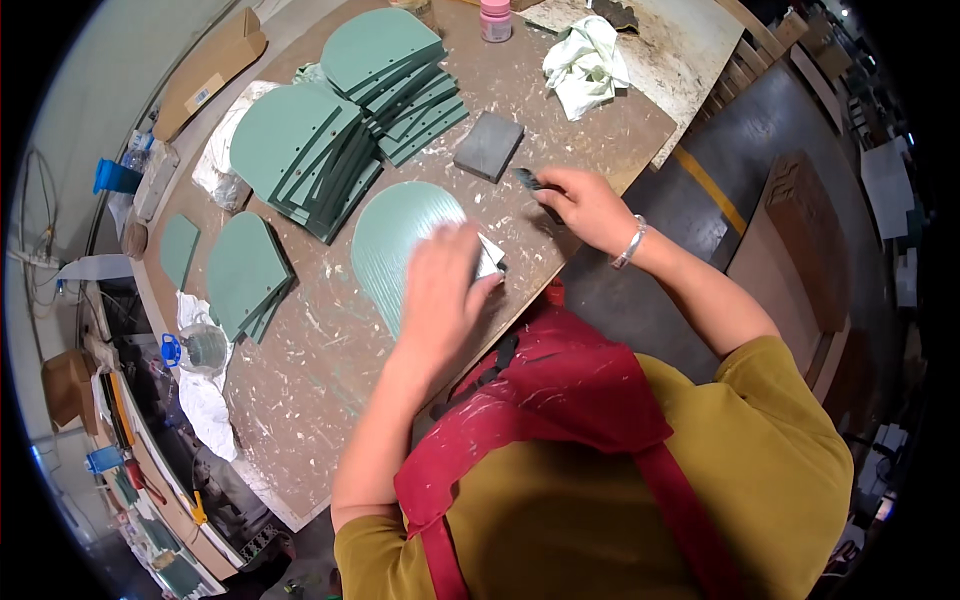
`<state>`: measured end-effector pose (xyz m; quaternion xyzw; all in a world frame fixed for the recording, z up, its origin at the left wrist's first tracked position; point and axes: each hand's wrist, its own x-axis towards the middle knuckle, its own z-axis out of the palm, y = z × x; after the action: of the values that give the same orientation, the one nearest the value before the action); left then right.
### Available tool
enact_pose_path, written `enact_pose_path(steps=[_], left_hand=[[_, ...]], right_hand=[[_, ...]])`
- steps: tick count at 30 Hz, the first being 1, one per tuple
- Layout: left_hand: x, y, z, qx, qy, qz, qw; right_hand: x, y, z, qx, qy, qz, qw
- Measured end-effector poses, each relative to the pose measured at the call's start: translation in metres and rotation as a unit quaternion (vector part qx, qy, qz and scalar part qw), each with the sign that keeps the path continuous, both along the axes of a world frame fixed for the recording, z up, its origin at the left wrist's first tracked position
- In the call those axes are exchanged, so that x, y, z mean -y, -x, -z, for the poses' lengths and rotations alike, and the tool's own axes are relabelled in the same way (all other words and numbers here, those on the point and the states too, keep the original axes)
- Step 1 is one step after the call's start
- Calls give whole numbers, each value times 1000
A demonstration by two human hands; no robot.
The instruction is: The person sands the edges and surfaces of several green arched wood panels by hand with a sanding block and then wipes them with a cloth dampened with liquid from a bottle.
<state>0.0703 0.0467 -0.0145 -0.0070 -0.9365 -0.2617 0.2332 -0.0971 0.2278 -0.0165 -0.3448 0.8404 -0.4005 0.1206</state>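
In front of me on the worktable lies a pale green panel with a rounded end [392, 238], its surface shiny and streaked as if wet. Over its near right side is my left hand [440, 285], smeared by motion. A white piece of cloth or paper [489, 262] shows at that hand's fingers; whether they grip it is unclear. My right hand [592, 208], wearing a bracelet at the wrist, is closed on a small dark strip [527, 179] right of the panel. Beyond the panel, a square grey block [489, 146] lies flat.
Stacked green panels [290, 145] fill the far left, with more panels [243, 265] nearer. A clear bottle with a blue cap [204, 349] stands on white cloth at the left edge. A pink jar [495, 20] and a crumpled white rag [587, 68] are at the back.
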Motion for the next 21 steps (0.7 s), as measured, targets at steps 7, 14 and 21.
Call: enact_pose_path(steps=[7, 14, 21], left_hand=[[8, -22, -5, 229, 4, 124, 965], [4, -28, 19, 206, 134, -77, 966], [4, -25, 27, 195, 142, -84, 967]], right_hand=[[35, 4, 19, -134, 28, -126, 982], [32, -26, 9, -232, -52, -202, 950], [-15, -64, 12, -256, -104, -321, 906]])
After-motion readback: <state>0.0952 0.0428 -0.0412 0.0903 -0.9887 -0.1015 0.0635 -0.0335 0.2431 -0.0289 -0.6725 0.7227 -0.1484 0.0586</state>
